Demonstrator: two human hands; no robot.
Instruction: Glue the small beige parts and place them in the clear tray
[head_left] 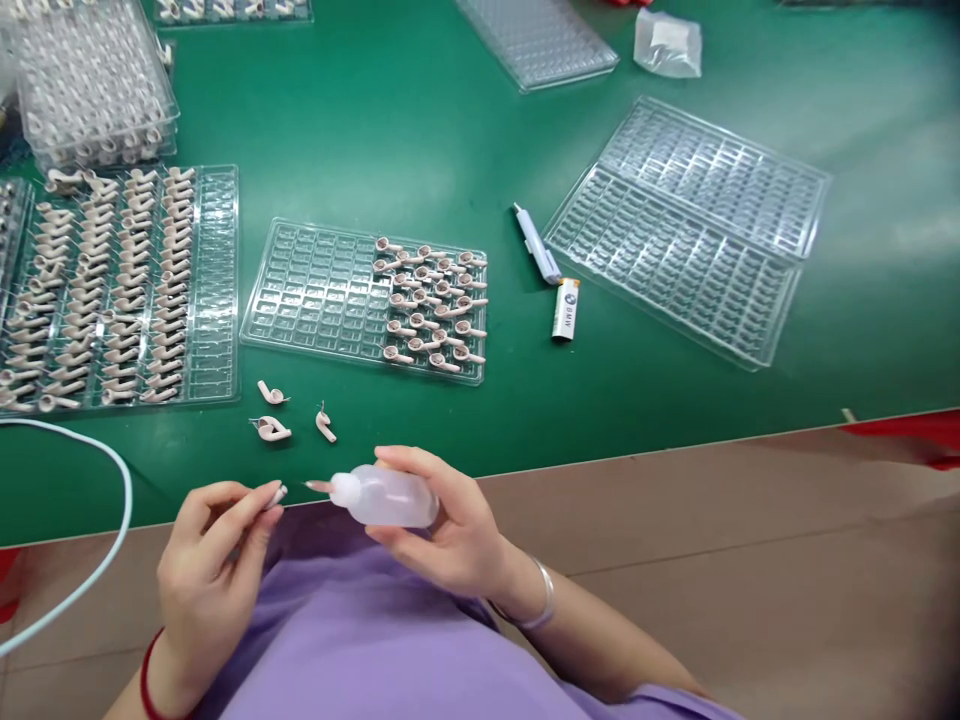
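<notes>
Left hand (214,540) pinches a small beige earpiece part (276,494) at the fingertips, just off the table's (420,130) near edge. Right hand (442,530) is wrapped round a squeeze bottle (386,497), nozzle aimed at the part, tip just short of it. Risk: squeezing too hard would likely flood the part (or drip on the lap), since the grip is loose and unsupported. Three loose parts (271,428) lie near the edge; half-filled tray (322,290) behind. Pinched part is mostly hidden by fingers; bottle contents can't be made out.

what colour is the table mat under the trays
Green, plain with no pattern. The head view shows the table mat clearly, spread under the clear trays.
</notes>
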